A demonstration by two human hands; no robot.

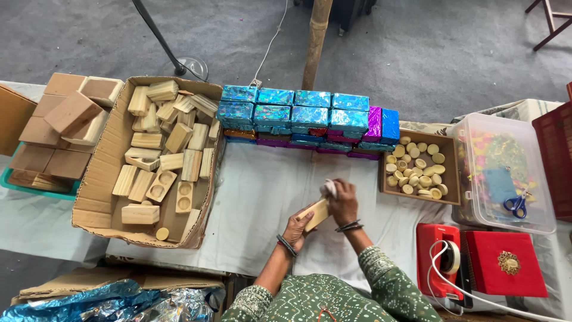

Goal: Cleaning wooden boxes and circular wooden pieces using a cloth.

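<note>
My left hand grips a small pale wooden block from below, over the white cloth. My right hand rests on the block's upper end and pinches a small whitish cloth or pad against it. Both wrists wear dark bangles, and green patterned sleeves show at the bottom edge.
An open cardboard box of wooden blocks sits left, beside stacked brown boxes. A row of shiny blue foil-wrapped boxes lines the far side. Right are a tray of round wooden discs, a clear tub with scissors, and red boxes.
</note>
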